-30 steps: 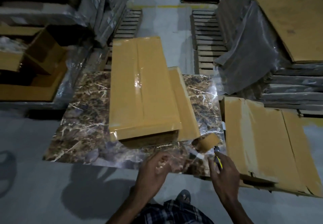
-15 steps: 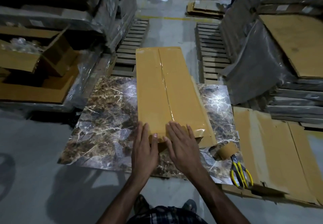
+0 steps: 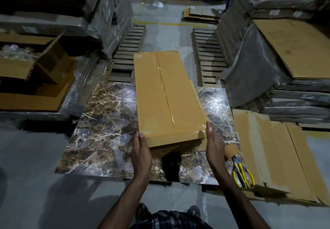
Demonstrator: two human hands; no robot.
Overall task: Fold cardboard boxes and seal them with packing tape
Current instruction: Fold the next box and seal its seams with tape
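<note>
A long cardboard box (image 3: 160, 95) lies on a marble-patterned slab (image 3: 103, 125), with clear packing tape running along its top seam. Its near end looks raised, with a dark shadow beneath. My left hand (image 3: 141, 155) grips the near left corner, thumb on top and fingers out of sight under the box. My right hand (image 3: 214, 146) presses flat against the near right side, fingers straight. A brown tape roll (image 3: 231, 150) sits just right of that hand, and yellow-handled scissors (image 3: 242, 173) lie beyond it.
Flattened cardboard sheets (image 3: 271, 157) lie on the floor to the right. Wrapped stacks with more cardboard (image 3: 294, 50) rise behind them. An open carton (image 3: 32, 59) stands at the left. Wooden pallets (image 3: 209, 53) flank the aisle ahead.
My hands left the tape roll and scissors and pressed on the box's near end. They then slid apart to its two near corners. The box now lies straight and closed.
</note>
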